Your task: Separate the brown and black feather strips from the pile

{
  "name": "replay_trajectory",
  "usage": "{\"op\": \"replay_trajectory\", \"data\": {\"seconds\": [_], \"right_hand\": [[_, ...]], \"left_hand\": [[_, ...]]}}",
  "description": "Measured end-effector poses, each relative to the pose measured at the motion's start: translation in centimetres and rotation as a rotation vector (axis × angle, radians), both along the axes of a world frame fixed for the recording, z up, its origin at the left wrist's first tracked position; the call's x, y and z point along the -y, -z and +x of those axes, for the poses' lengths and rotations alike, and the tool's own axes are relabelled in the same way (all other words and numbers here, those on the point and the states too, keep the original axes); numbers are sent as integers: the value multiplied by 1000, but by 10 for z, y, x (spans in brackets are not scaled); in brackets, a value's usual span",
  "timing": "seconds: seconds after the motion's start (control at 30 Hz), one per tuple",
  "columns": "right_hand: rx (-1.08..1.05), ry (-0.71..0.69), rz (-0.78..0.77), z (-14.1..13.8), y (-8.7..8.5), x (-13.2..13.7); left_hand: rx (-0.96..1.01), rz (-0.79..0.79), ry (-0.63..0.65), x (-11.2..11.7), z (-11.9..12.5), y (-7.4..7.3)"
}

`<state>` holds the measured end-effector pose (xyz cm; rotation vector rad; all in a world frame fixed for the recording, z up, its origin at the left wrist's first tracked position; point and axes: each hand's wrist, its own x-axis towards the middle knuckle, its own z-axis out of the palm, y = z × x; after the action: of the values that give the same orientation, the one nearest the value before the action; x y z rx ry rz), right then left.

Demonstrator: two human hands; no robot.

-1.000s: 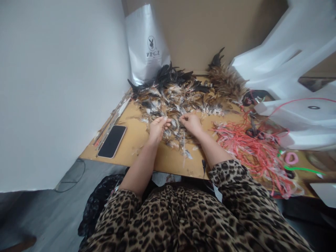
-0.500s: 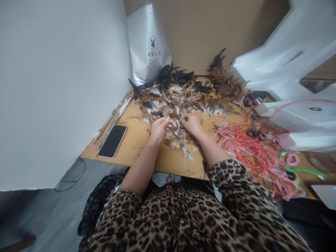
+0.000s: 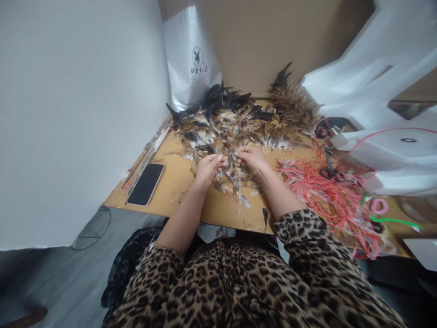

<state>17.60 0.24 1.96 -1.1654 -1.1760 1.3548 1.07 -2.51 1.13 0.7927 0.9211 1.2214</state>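
A loose heap of brown, white and black feathers covers the middle of the table. At the heap's near edge my left hand is closed in a pinch, thumb against fingers, on what looks like a small feather. Close by on its right, my right hand also pinches, its fingertips on a thin feather among the brown ones. A narrow gap separates the two hands. Small feathers and fluff lie beneath and in front of them. The exact ends held between the fingertips are too small to make out.
To the left lies a phone. Behind the heap stands a silver bag; a brown feather bundle is at the back right. Red strips, scissors and white foam-like pieces fill the right side.
My right hand has shifted slightly to the right and turned a little. My left hand stays nearly where it was, still pinching. The view has moved slightly.
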Motion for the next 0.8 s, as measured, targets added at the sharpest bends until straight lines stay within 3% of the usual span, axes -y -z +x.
{"op": "replay_trajectory", "data": {"seconds": [0.2,0.53,0.8], "right_hand": [[-195,-97,-42,-4,-2,3],[-90,-57,-6,-11,0,7],[-54,-60,-4,-10,-1,9]], "left_hand": [[15,-1,27,0,0,0],[-23,-2,83,3,5,-1],[16,23,-192,-4,-3,-3]]}}
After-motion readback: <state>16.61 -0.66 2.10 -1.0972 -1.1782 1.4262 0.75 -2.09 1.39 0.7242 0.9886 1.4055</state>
